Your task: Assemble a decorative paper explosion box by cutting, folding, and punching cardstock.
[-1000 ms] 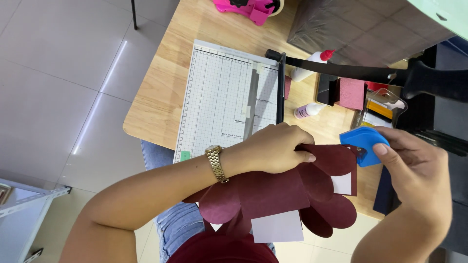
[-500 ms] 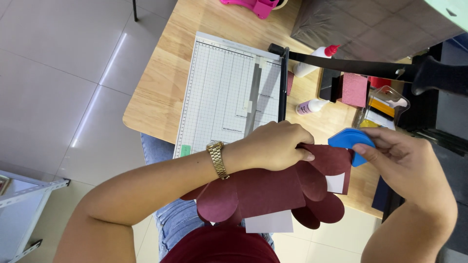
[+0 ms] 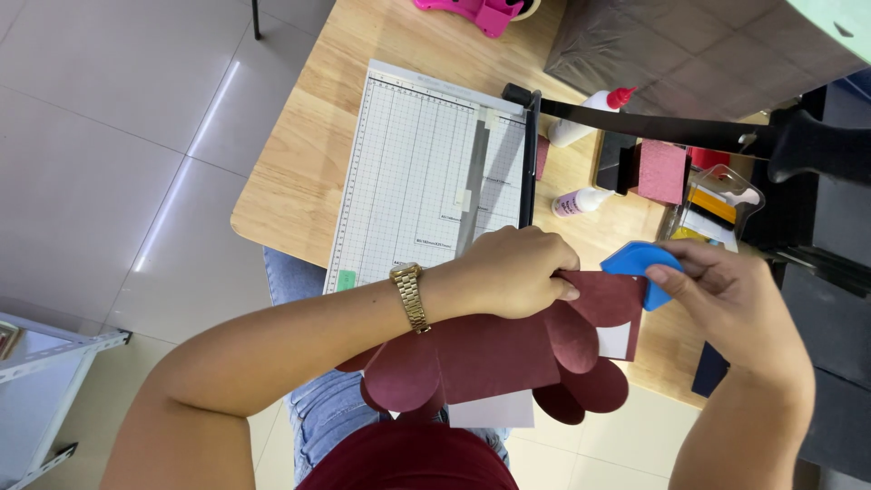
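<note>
Maroon card (image 3: 508,349), one piece with rounded flaps, is pinched closed at its upper edge by the left hand (image 3: 513,272). One blue tool (image 3: 640,263) is clasped by the right hand (image 3: 735,304) just beside that grip. Beyond, one paper cutter (image 3: 426,172) and two glue bottles (image 3: 585,118) are seen on the worktop (image 3: 299,172).

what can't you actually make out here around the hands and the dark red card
Head view only:
- Blue tool: lower part hidden by right hand.
- Left hand: fingertips tucked against the dark red card.
- White sheet: mostly under the card.
- Paper cutter: grid print too small.
</note>
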